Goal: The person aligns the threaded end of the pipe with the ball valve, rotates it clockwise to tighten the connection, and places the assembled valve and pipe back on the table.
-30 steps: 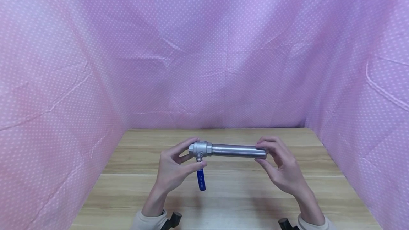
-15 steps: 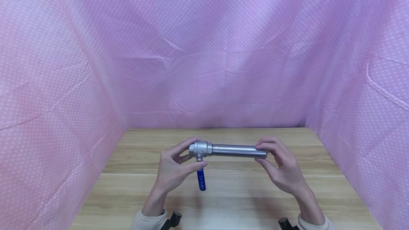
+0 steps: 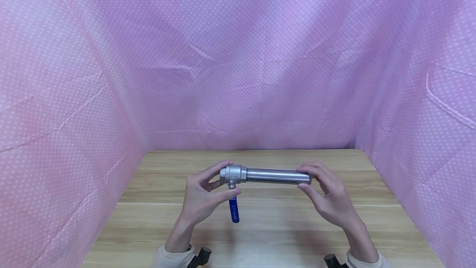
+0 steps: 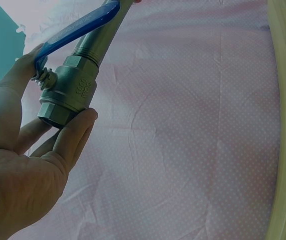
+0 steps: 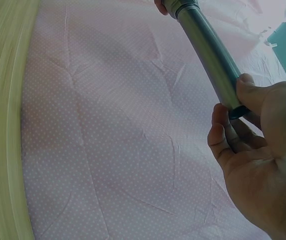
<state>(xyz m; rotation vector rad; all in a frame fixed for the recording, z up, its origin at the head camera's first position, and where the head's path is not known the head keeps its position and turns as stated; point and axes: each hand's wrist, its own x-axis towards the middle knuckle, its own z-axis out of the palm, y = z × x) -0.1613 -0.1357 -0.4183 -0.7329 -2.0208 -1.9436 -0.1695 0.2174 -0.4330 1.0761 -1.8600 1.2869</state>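
A silver ball valve [image 3: 234, 173] with a blue lever handle [image 3: 234, 210] is joined to a straight steel pipe [image 3: 273, 175], held level over the table. My left hand [image 3: 201, 195] grips the valve's free end, fingers behind it and thumb against the handle near its stem. In the left wrist view, threads [image 4: 86, 53] show where the pipe enters the valve's hex end, and raised lettering marks the valve body [image 4: 72, 85]. My right hand [image 3: 331, 197] pinches the pipe's far end between thumb and fingers. The right wrist view shows the pipe's dark open end [image 5: 238, 112] beside the fingers.
A light wood-grain table [image 3: 267, 235] lies under both hands. Pink cloth with white dots [image 3: 253, 73] hangs at the back and on both sides. Black camera mounts [image 3: 202, 255] sit at the wrists.
The right fingers have shifted very slightly on the pipe's end. The left hand and the valve look the same.
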